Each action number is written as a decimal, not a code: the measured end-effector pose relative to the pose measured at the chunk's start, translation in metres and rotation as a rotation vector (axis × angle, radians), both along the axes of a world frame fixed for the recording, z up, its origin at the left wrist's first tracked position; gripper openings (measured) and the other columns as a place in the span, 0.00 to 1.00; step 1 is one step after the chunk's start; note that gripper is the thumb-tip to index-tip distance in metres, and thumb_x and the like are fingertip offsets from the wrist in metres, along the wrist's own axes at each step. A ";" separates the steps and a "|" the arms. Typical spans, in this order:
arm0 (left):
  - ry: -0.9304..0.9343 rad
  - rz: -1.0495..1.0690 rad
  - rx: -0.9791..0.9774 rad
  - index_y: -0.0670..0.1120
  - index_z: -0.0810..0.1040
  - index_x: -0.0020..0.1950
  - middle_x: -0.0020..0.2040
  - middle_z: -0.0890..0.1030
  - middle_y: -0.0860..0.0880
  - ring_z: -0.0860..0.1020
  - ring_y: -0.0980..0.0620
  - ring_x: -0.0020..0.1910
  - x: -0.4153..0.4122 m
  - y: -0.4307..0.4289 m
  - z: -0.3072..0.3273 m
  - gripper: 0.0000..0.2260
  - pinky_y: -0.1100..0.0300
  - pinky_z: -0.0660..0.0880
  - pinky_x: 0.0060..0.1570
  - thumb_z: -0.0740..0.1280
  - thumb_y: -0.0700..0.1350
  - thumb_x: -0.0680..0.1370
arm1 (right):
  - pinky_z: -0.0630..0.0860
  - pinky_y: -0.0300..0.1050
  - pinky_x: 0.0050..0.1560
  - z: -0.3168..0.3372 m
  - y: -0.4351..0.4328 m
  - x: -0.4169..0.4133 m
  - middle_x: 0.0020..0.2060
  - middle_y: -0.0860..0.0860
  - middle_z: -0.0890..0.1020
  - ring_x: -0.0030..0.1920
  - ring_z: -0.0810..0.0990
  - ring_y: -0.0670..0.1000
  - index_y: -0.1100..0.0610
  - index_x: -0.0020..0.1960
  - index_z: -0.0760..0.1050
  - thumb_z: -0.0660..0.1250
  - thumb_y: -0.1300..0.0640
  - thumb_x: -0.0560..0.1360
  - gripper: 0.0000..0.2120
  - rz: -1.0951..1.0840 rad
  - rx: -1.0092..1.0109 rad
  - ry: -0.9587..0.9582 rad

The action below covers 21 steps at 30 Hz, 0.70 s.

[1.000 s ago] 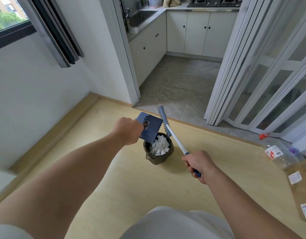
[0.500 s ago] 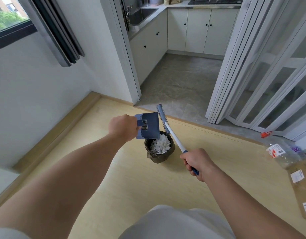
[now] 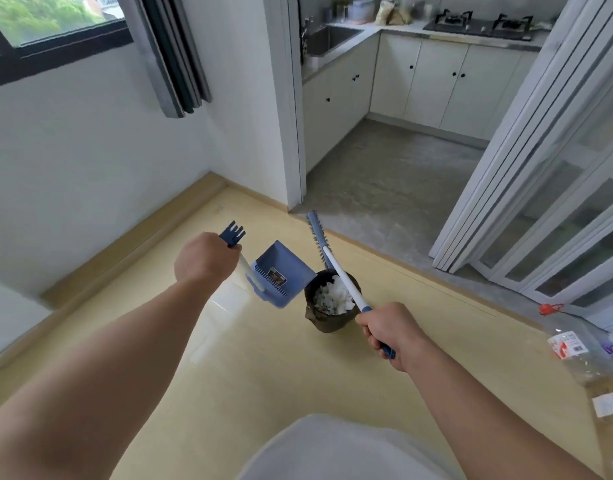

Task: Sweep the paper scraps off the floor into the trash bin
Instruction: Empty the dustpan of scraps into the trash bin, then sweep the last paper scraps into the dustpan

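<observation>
A small dark trash bin (image 3: pixel 329 320) stands on the yellow wood floor, filled with white paper scraps (image 3: pixel 332 294). My left hand (image 3: pixel 204 259) grips the handle of a blue dustpan (image 3: pixel 281 273), which hangs just left of the bin. My right hand (image 3: pixel 391 332) grips the white and blue handle of a broom (image 3: pixel 336 268). The broom's shaft crosses over the bin and its blue head (image 3: pixel 317 230) points away from me, off the floor. I see no loose scraps on the floor near the bin.
A white wall and wooden skirting (image 3: pixel 125 244) run along the left. Beyond the bin a doorway opens onto a grey kitchen floor (image 3: pixel 384 188), with folding white doors (image 3: pixel 526 168) to the right. A plastic bag (image 3: pixel 582 351) and a cardboard box (image 3: pixel 609 407) lie at the right edge.
My left hand has swung the dustpan from over the bin down and to the left, so it now hangs beside the bin. The broom has barely moved.
</observation>
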<state>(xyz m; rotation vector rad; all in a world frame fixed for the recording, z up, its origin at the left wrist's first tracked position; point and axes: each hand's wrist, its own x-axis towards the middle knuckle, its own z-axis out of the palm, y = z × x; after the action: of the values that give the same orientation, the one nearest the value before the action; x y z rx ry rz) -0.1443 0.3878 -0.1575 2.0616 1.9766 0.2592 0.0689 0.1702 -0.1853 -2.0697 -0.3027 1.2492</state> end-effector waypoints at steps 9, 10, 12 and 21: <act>-0.229 0.321 -0.185 0.47 0.82 0.42 0.39 0.83 0.48 0.81 0.46 0.43 -0.138 0.015 -0.006 0.12 0.58 0.74 0.37 0.69 0.56 0.70 | 0.61 0.35 0.21 -0.005 0.054 -0.093 0.34 0.55 0.74 0.25 0.66 0.48 0.63 0.51 0.78 0.65 0.61 0.76 0.07 0.140 -0.029 -0.001; -0.237 0.340 -0.197 0.48 0.84 0.44 0.42 0.84 0.50 0.82 0.47 0.43 -0.155 0.015 -0.009 0.14 0.58 0.75 0.37 0.69 0.56 0.69 | 0.60 0.35 0.21 -0.007 0.061 -0.106 0.33 0.54 0.74 0.25 0.66 0.48 0.62 0.50 0.78 0.65 0.62 0.76 0.06 0.159 -0.036 0.007; -0.221 0.342 -0.210 0.52 0.85 0.50 0.50 0.85 0.55 0.82 0.50 0.43 -0.192 0.013 -0.019 0.18 0.59 0.77 0.39 0.67 0.58 0.67 | 0.61 0.35 0.21 -0.010 0.073 -0.135 0.32 0.54 0.73 0.25 0.66 0.48 0.61 0.48 0.77 0.64 0.62 0.76 0.04 0.196 -0.049 0.018; -0.252 0.593 -0.350 0.43 0.81 0.41 0.36 0.81 0.47 0.80 0.46 0.36 -0.321 -0.053 -0.065 0.13 0.60 0.71 0.33 0.69 0.54 0.73 | 0.59 0.36 0.21 -0.023 0.123 -0.264 0.28 0.53 0.71 0.22 0.65 0.48 0.61 0.41 0.74 0.64 0.65 0.75 0.04 0.481 -0.092 0.033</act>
<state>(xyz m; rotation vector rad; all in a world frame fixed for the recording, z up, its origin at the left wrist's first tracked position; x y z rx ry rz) -0.4652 0.3352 -0.2227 1.1444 2.2281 0.2490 -0.1947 0.2932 -0.2080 -2.1228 -0.7752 1.5975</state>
